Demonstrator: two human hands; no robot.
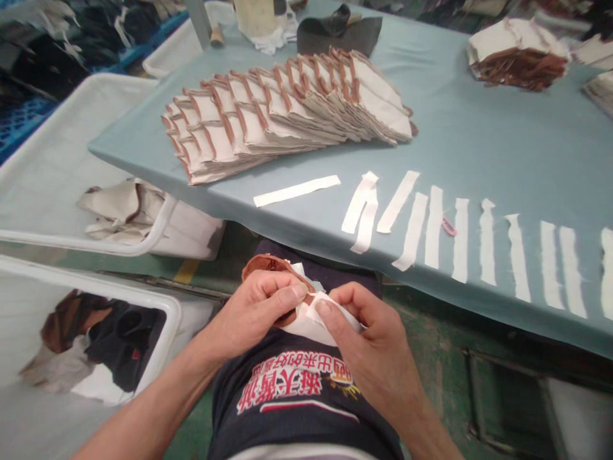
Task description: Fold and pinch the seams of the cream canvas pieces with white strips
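Holding a small cloth piece (306, 313) above the lap, I see both hands pinched shut on it.

My left hand (256, 310) and right hand (366, 335) meet at the piece, thumbs pressed on its white face, a brown edge showing behind the left fingers. Just beyond, along the near edge of the grey-blue table (479, 140), lies a row of white strips (460, 239). Farther back sits a fanned stack of white pieces with brown trim (287, 112). White bins (57, 160) stand to the left.
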